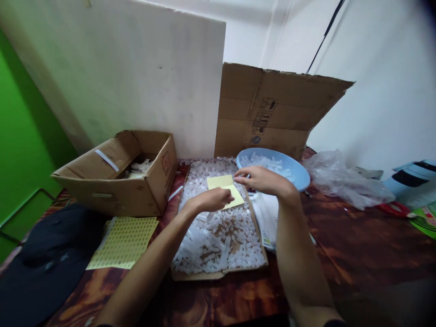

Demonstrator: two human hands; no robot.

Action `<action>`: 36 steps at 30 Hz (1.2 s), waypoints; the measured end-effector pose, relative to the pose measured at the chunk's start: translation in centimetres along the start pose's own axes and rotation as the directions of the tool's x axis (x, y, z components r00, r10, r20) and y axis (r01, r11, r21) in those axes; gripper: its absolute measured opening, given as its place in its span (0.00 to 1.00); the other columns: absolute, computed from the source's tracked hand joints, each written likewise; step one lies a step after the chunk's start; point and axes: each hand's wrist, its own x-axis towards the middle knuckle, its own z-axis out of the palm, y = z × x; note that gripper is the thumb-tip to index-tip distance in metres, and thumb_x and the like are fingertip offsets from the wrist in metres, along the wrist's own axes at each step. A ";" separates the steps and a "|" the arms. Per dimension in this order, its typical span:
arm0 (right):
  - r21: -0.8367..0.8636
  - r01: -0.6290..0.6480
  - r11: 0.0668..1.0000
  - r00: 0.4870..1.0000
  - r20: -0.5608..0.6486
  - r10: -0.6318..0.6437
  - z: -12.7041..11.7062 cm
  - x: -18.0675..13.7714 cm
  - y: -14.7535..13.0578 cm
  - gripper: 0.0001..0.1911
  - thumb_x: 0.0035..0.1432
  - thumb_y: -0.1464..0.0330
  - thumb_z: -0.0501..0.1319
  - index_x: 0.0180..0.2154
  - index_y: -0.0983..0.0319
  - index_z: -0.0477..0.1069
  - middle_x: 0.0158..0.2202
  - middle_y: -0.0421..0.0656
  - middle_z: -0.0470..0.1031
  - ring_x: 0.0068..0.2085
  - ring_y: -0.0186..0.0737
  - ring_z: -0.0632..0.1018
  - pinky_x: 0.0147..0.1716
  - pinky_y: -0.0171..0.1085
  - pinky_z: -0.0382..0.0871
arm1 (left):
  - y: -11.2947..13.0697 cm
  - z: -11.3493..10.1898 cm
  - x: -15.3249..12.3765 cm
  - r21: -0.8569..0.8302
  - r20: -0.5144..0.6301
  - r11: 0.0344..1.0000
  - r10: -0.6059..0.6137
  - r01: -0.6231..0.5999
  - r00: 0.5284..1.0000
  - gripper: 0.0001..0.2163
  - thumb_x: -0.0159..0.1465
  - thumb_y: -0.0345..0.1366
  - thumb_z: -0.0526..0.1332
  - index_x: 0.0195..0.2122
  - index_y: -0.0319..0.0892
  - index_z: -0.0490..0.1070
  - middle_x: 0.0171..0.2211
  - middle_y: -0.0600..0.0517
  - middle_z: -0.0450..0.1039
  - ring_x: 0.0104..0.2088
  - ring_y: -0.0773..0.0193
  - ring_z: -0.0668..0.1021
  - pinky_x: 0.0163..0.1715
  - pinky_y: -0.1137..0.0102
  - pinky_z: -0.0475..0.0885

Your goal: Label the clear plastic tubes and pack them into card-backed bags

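Where white walls point(384, 86) back the brown table point(340, 227), left fingers point(227, 195) hold yellow paper point(220, 182) beside parted right fingers point(242, 172).

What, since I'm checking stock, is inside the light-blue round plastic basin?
The basin holds heaped, translucent whitish pieces. The person's bare right hand hides some of its near side; anything beneath the heap is covered.

I face a brown-patterned table point(347, 254); behind the table, a white panel point(160, 68) stands before a white wall point(384, 104); left of the table, a bright green wall point(20, 122).
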 end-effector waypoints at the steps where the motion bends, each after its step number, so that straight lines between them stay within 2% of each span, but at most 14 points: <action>1: 0.028 0.035 0.999 0.999 0.025 -0.036 0.5 0.2 -0.7 0.12 0.65 0.60 0.61 0.40 0.57 0.82 0.39 0.44 0.84 0.37 0.43 0.81 0.34 0.36 0.70 | -0.4 -0.4 0.0 -0.059 -0.076 0.998 -0.002 -0.003 0.997 0.10 0.69 0.38 0.57 0.36 0.39 0.75 0.34 0.47 0.78 0.32 0.61 0.75 0.34 0.70 0.67; 4: 0.103 0.083 0.991 0.994 0.062 -0.090 2.1 0.7 -2.5 0.17 0.64 0.59 0.63 0.51 0.57 0.78 0.36 0.45 0.83 0.32 0.43 0.80 0.31 0.37 0.69 | -1.5 -1.5 0.3 -0.239 -0.342 0.971 -0.071 -0.013 0.937 0.09 0.69 0.38 0.55 0.38 0.40 0.72 0.36 0.49 0.76 0.35 0.62 0.75 0.34 0.72 0.67; 6: 0.163 0.082 0.983 0.995 0.037 -0.089 3.4 1.0 -3.4 0.28 0.62 0.57 0.65 0.61 0.58 0.70 0.33 0.45 0.83 0.29 0.45 0.80 0.30 0.38 0.70 | -2.1 -2.1 0.6 -0.360 -0.507 0.933 -0.174 -0.024 0.844 0.11 0.70 0.41 0.53 0.36 0.41 0.68 0.32 0.51 0.72 0.31 0.64 0.73 0.31 0.73 0.65; 8: 0.212 0.106 0.972 0.994 -0.016 -0.105 4.7 1.3 -4.3 0.35 0.60 0.56 0.66 0.65 0.60 0.64 0.35 0.47 0.83 0.32 0.49 0.82 0.33 0.41 0.72 | -2.6 -2.4 1.0 -0.477 -0.612 0.877 -0.286 -0.056 0.737 0.14 0.72 0.45 0.49 0.35 0.42 0.64 0.28 0.54 0.67 0.27 0.66 0.69 0.27 0.73 0.64; 11: 0.259 0.186 0.948 0.981 -0.105 -0.164 6.6 2.1 -5.6 0.32 0.59 0.60 0.67 0.63 0.59 0.65 0.41 0.51 0.83 0.40 0.52 0.83 0.38 0.43 0.74 | -2.9 -2.7 1.2 -0.605 -0.654 0.786 -0.403 -0.123 0.640 0.16 0.73 0.49 0.46 0.36 0.43 0.61 0.25 0.57 0.61 0.22 0.68 0.66 0.24 0.74 0.63; 14: 0.380 0.172 0.909 0.980 -0.159 -0.119 7.2 2.7 -6.3 0.19 0.65 0.65 0.60 0.56 0.61 0.69 0.34 0.47 0.81 0.29 0.44 0.81 0.28 0.38 0.74 | -2.9 -3.2 0.8 -0.671 -0.643 0.724 -0.459 -0.162 0.612 0.17 0.72 0.52 0.47 0.37 0.43 0.60 0.25 0.57 0.60 0.21 0.69 0.66 0.22 0.75 0.61; 17: 0.506 0.156 0.848 0.971 -0.235 -0.038 6.1 2.8 -6.1 0.11 0.68 0.64 0.55 0.45 0.63 0.72 0.26 0.42 0.77 0.20 0.37 0.77 0.20 0.35 0.71 | -3.1 -3.8 0.3 -0.689 -0.622 0.708 -0.470 -0.153 0.626 0.20 0.71 0.56 0.47 0.37 0.43 0.61 0.26 0.57 0.62 0.21 0.70 0.66 0.22 0.76 0.61; 19: 0.533 0.198 0.822 0.947 -0.322 -0.019 4.8 2.5 -5.7 0.10 0.65 0.64 0.59 0.41 0.63 0.74 0.25 0.41 0.76 0.20 0.36 0.77 0.20 0.34 0.72 | -3.3 -3.9 0.1 -0.674 -0.594 0.731 -0.448 -0.109 0.668 0.21 0.71 0.57 0.47 0.36 0.43 0.62 0.24 0.57 0.61 0.20 0.71 0.64 0.21 0.76 0.59; 22: 0.532 0.266 0.804 0.885 -0.466 0.016 3.1 1.9 -5.2 0.11 0.60 0.65 0.65 0.43 0.64 0.77 0.25 0.40 0.77 0.22 0.34 0.77 0.23 0.34 0.72 | -3.8 -3.7 -0.2 -0.590 -0.473 0.807 -0.371 0.024 0.799 0.22 0.68 0.57 0.53 0.33 0.42 0.66 0.21 0.58 0.61 0.18 0.71 0.62 0.20 0.75 0.56; 24: 0.529 0.300 0.794 0.842 -0.537 0.039 2.3 1.6 -4.9 0.11 0.58 0.65 0.67 0.43 0.63 0.78 0.25 0.39 0.76 0.23 0.33 0.76 0.23 0.33 0.71 | -4.2 -3.3 -0.6 -0.474 -0.317 0.870 -0.312 0.135 0.896 0.19 0.63 0.53 0.63 0.28 0.41 0.69 0.18 0.58 0.62 0.17 0.70 0.63 0.20 0.74 0.55; 26: 0.536 0.327 0.778 0.816 -0.575 0.053 1.9 1.4 -4.7 0.10 0.59 0.64 0.68 0.41 0.62 0.79 0.25 0.38 0.75 0.23 0.32 0.74 0.23 0.33 0.69 | -4.6 -2.8 -1.0 -0.324 -0.128 0.920 -0.274 0.221 0.953 0.14 0.56 0.45 0.70 0.23 0.40 0.72 0.16 0.57 0.66 0.18 0.69 0.66 0.22 0.73 0.57; 30: 0.580 0.353 0.734 0.807 -0.586 0.075 1.8 1.4 -4.3 0.15 0.60 0.56 0.68 0.38 0.61 0.78 0.23 0.38 0.72 0.22 0.31 0.71 0.20 0.33 0.65 | -4.7 -2.1 -1.3 -0.054 0.113 0.964 -0.252 0.260 0.961 0.05 0.50 0.35 0.72 0.27 0.42 0.79 0.24 0.54 0.77 0.25 0.65 0.74 0.27 0.73 0.62; 33: 0.595 0.344 0.727 0.829 -0.555 0.062 1.7 1.4 -4.2 0.20 0.60 0.51 0.66 0.33 0.61 0.75 0.21 0.37 0.71 0.20 0.30 0.69 0.19 0.33 0.62 | -4.2 -2.0 -1.2 0.087 0.124 0.966 -0.252 0.242 0.960 0.10 0.54 0.36 0.70 0.38 0.43 0.81 0.36 0.52 0.81 0.33 0.63 0.77 0.31 0.73 0.64; 36: 0.598 0.336 0.728 0.838 -0.542 0.058 1.6 1.3 -4.4 0.23 0.63 0.48 0.62 0.28 0.60 0.71 0.20 0.37 0.69 0.19 0.30 0.68 0.19 0.34 0.61 | -3.4 -2.0 -1.0 0.189 0.128 0.955 -0.254 0.228 0.959 0.12 0.55 0.38 0.71 0.41 0.43 0.80 0.38 0.50 0.81 0.35 0.61 0.77 0.31 0.73 0.64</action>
